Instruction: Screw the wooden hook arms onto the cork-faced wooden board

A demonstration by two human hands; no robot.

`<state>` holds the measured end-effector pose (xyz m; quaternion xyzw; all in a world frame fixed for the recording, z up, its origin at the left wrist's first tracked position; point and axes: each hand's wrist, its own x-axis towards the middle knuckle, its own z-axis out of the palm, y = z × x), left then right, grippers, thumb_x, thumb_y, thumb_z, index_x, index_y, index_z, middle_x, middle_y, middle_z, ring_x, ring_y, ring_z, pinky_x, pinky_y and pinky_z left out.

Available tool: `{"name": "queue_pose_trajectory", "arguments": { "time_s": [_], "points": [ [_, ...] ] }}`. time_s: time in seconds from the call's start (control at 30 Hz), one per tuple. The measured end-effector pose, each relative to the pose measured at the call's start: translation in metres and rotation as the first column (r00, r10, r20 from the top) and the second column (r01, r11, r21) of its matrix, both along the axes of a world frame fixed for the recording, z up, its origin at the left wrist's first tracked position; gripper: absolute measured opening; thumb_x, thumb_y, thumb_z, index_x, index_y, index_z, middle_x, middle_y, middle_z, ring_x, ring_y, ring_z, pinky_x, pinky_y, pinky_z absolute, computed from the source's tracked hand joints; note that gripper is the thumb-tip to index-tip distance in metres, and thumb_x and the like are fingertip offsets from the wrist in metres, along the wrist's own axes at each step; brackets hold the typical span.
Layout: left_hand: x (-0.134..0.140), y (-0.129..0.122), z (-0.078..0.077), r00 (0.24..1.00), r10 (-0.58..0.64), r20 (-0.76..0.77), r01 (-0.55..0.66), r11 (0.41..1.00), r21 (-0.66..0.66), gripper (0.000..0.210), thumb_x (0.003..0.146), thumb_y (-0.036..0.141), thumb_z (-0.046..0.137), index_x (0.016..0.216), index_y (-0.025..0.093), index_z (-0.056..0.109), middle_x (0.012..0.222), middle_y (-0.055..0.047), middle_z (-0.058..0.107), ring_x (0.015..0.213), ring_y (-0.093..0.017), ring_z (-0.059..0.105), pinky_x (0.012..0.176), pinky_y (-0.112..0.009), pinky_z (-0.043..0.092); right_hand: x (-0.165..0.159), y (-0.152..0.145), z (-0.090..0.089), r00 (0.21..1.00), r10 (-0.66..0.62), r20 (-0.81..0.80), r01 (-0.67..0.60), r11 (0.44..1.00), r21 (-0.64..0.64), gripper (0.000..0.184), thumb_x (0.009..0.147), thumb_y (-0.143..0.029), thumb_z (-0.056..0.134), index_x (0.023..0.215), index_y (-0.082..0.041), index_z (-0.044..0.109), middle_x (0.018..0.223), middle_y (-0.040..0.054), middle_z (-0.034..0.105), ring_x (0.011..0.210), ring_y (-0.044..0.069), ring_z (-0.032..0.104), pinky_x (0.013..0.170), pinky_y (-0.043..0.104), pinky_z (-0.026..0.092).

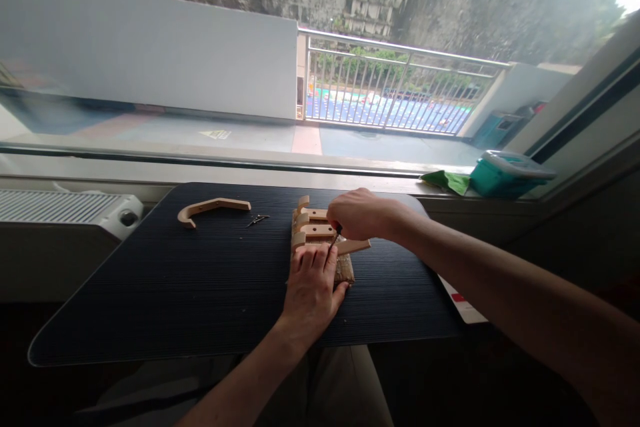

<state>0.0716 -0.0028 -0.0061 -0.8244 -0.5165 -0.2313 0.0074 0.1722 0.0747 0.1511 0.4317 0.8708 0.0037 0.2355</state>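
My right hand (357,213) is closed round a screwdriver (335,236), whose thin shaft points down at the nearest wooden hook (353,247). My left hand (313,283) presses that hook against a board (345,270), with its fingers bent over the wood and the thumb at the board's near edge. Two more pale wooden hooks (317,231) lie side by side farther along the board, dark holes showing in them. The screwdriver's tip is hard to make out between my fingers.
A loose curved wooden hook (215,204) lies at the back left of the dark table (200,280), with several small screws (257,220) beside it. A teal box (510,175) and a green cloth (447,181) sit on the windowsill. A white radiator (65,207) stands left.
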Motion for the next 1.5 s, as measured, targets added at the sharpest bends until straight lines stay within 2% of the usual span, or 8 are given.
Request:
{"name": "queue_pose_trajectory", "arguments": {
  "time_s": [0.33,0.6,0.77,1.03,1.2,1.33,1.43,1.5],
  "points": [
    [0.000,0.000,0.000,1.000,-0.005,-0.006,0.005,1.000,0.006,0.057,0.079,0.038,0.055,0.129,0.015,0.043,0.128,-0.009,0.046,0.117,-0.027,0.037,0.105,-0.045,0.025,0.006,0.013,-0.007,0.992,-0.127,-0.016,0.124,0.985,-0.118,0.034,0.068,-0.031,0.055,0.091,-0.010,0.070,0.083,0.0098,0.069,0.066,0.016,0.056,0.053,0.024,0.036],
    [0.001,-0.001,0.000,1.000,-0.008,-0.002,0.009,1.000,0.030,0.056,0.078,0.037,0.056,0.128,0.015,0.043,0.126,-0.011,0.048,0.116,-0.028,0.039,0.102,-0.046,0.028,-0.009,0.005,-0.009,0.998,-0.031,0.061,0.038,0.992,-0.118,0.025,0.065,-0.021,0.058,0.083,-0.010,0.071,0.074,0.0093,0.068,0.069,0.019,0.058,0.056,0.027,0.039],
    [0.000,0.000,-0.001,1.000,-0.012,0.005,0.011,0.999,0.034,0.055,0.079,0.036,0.056,0.129,0.016,0.043,0.126,-0.010,0.047,0.116,-0.028,0.040,0.103,-0.047,0.028,-0.007,0.022,-0.016,0.982,-0.183,0.044,0.187,0.920,-0.344,0.020,0.066,-0.020,0.059,0.078,-0.007,0.070,0.067,0.0066,0.067,0.061,0.015,0.057,0.054,0.025,0.040],
    [0.000,0.000,-0.001,1.000,-0.009,0.016,0.008,1.000,0.014,0.057,0.078,0.035,0.057,0.129,0.015,0.042,0.128,-0.010,0.046,0.117,-0.028,0.038,0.103,-0.047,0.028,-0.003,-0.003,-0.004,0.997,-0.057,0.044,0.058,0.997,-0.040,0.027,0.064,-0.020,0.061,0.089,-0.017,0.070,0.084,0.0075,0.069,0.081,0.020,0.060,0.064,0.027,0.039],
    [-0.001,0.000,0.000,1.000,-0.006,0.018,0.006,1.000,0.005,0.055,0.078,0.036,0.057,0.128,0.015,0.043,0.127,-0.010,0.047,0.117,-0.027,0.038,0.104,-0.046,0.027,0.004,0.003,-0.013,0.995,-0.094,0.046,0.098,0.990,-0.104,0.024,0.067,-0.025,0.057,0.083,-0.014,0.070,0.083,0.0105,0.068,0.073,0.021,0.059,0.057,0.028,0.038],
    [-0.002,-0.001,0.000,1.000,-0.012,0.017,0.012,1.000,0.021,0.056,0.078,0.036,0.057,0.128,0.016,0.042,0.127,-0.010,0.047,0.116,-0.027,0.039,0.103,-0.047,0.029,0.034,0.012,-0.019,0.957,-0.222,-0.186,0.189,0.966,-0.177,0.025,0.071,-0.027,0.052,0.080,-0.015,0.071,0.069,0.0043,0.065,0.058,0.013,0.051,0.051,0.024,0.034],
    [-0.002,0.000,0.000,1.000,-0.010,0.018,0.010,0.999,0.032,0.055,0.077,0.035,0.058,0.127,0.017,0.043,0.127,-0.010,0.047,0.116,-0.028,0.040,0.102,-0.047,0.030,0.053,0.016,-0.029,0.802,-0.244,-0.546,0.193,0.970,-0.149,0.028,0.074,-0.032,0.052,0.089,-0.019,0.071,0.080,0.0019,0.065,0.064,0.010,0.052,0.057,0.021,0.037],
    [-0.001,0.001,0.000,1.000,0.003,0.017,-0.004,0.999,0.041,0.054,0.077,0.034,0.058,0.127,0.017,0.044,0.126,-0.010,0.048,0.115,-0.028,0.041,0.101,-0.048,0.031,0.057,0.017,-0.038,0.717,-0.199,-0.667,0.175,0.979,-0.104,0.028,0.072,-0.034,0.055,0.089,-0.019,0.072,0.088,0.0026,0.064,0.069,0.010,0.053,0.062,0.020,0.038]
  ]
}}
